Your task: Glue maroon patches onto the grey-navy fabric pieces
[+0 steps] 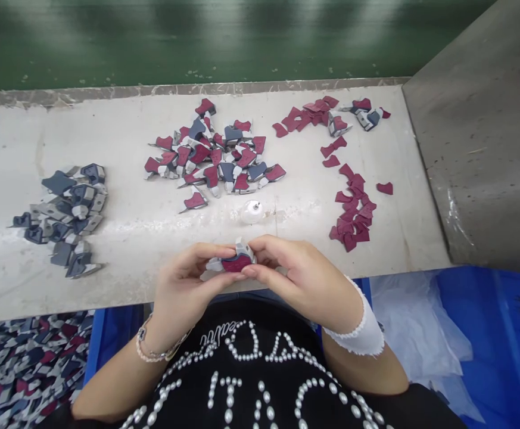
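Observation:
Between my two hands, over the near edge of the white table, is a small grey and navy moulded part (237, 261) with a maroon face turned up. My left hand (188, 277) grips its left end between thumb and fingers. On the other end, my right hand (293, 274) pinches the part, its thumb against the maroon face. Beyond the hands stands a small white dispenser (252, 211) with a thin dark tip. A pile of similar parts with maroon and navy faces (215, 156) lies further back.
Navy and grey parts (69, 217) are heaped at the left. Loose maroon pieces (355, 208) lie at the right, with more maroon pieces (307, 116) behind. A metal panel (478, 143) bounds the right side. Below are a bin of parts (27, 369) and a blue crate (487, 333) with plastic bags.

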Action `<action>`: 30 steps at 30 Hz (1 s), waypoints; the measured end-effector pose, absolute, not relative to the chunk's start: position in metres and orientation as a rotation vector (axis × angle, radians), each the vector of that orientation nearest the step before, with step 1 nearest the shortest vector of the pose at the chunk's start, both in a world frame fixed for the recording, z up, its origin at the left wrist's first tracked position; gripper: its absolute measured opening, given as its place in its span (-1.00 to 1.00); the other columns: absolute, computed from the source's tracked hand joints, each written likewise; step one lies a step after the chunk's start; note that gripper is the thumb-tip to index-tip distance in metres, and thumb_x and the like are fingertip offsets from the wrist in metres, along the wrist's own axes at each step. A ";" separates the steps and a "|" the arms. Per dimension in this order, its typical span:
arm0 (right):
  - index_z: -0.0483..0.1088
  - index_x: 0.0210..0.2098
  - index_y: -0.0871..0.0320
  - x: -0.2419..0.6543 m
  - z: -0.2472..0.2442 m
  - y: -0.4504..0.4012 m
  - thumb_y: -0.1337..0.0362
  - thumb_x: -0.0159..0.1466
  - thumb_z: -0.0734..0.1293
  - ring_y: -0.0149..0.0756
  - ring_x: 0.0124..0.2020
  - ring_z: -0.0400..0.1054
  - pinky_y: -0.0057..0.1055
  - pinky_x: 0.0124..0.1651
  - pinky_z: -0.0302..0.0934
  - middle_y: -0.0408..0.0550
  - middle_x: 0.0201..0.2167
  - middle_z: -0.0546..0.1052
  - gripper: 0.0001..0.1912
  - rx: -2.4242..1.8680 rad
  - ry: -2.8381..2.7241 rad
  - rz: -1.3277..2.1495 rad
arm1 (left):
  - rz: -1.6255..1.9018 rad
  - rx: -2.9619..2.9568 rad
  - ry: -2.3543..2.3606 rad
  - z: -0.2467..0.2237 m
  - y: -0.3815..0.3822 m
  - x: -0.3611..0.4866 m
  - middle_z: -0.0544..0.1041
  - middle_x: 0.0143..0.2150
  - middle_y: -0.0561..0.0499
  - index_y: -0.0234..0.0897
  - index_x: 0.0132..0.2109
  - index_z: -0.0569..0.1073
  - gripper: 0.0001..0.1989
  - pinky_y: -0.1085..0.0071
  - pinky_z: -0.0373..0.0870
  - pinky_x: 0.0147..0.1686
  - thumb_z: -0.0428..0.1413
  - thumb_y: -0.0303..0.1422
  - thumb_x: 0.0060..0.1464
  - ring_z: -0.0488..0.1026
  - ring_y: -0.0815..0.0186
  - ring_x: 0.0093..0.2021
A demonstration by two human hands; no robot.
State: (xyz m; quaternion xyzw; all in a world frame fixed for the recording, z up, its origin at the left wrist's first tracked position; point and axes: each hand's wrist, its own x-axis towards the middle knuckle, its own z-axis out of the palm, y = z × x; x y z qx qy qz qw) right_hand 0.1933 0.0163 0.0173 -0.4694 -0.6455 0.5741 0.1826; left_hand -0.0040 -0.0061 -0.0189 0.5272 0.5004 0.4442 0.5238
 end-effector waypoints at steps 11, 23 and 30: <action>0.24 -0.27 0.15 0.191 0.018 0.009 0.29 0.45 0.18 -0.40 -0.49 0.26 -0.43 -0.43 0.05 -0.23 -0.48 0.37 -0.86 -1.401 -2.081 1.334 | 0.963 1.330 1.233 -0.016 -0.006 -0.005 0.66 -0.23 0.18 -0.10 -0.16 0.58 -0.70 0.65 0.59 -0.16 0.35 -0.54 -0.03 0.62 0.45 -0.22; 0.23 -0.24 0.15 0.188 0.021 0.008 0.29 0.46 0.16 -0.33 -0.42 0.27 -0.39 -0.36 0.11 -0.15 -0.42 0.39 -0.87 -1.340 -2.166 1.242 | 0.944 1.358 1.269 -0.017 -0.009 -0.007 0.64 -0.25 0.12 -0.15 -0.19 0.52 -0.72 0.50 0.59 -0.14 0.37 -0.49 -0.04 0.61 0.36 -0.22; 0.24 -0.29 0.16 0.190 0.026 0.009 0.33 0.45 0.16 -0.33 -0.44 0.24 -0.37 -0.41 0.08 -0.13 -0.44 0.38 -0.84 -1.304 -2.332 1.177 | 0.630 1.481 1.175 -0.004 0.002 -0.014 0.60 -0.41 0.09 -0.21 -0.30 0.54 -0.92 0.50 0.49 -0.40 0.30 -0.43 0.06 0.53 0.35 -0.40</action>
